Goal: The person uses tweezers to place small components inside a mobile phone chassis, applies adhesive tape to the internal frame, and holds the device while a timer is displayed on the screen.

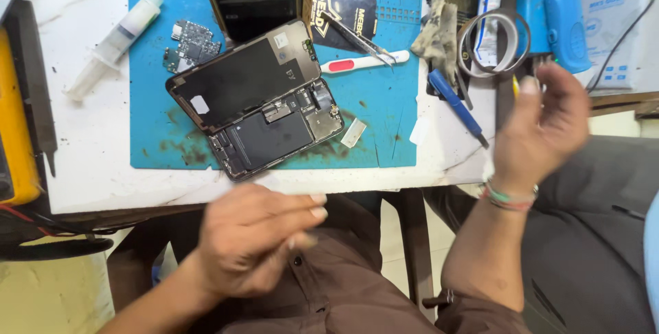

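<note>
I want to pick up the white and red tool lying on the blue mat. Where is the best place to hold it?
Probably pinch the white and red tool by its red middle section, coming from above. It lies flat on the blue mat, with the tweezers crossing near its right end, so the middle and left stay free.

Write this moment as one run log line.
left hand: off table, empty | right hand: raised near tape roll | opened phone: on blue mat

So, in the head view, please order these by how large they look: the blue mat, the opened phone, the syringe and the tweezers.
1. Blue mat, clearly the largest.
2. Opened phone, lying on the mat.
3. Syringe.
4. Tweezers, shorter and much thinner than the syringe.

All four lie flat on the same table, so camera nearness hardly affects the order.
</note>
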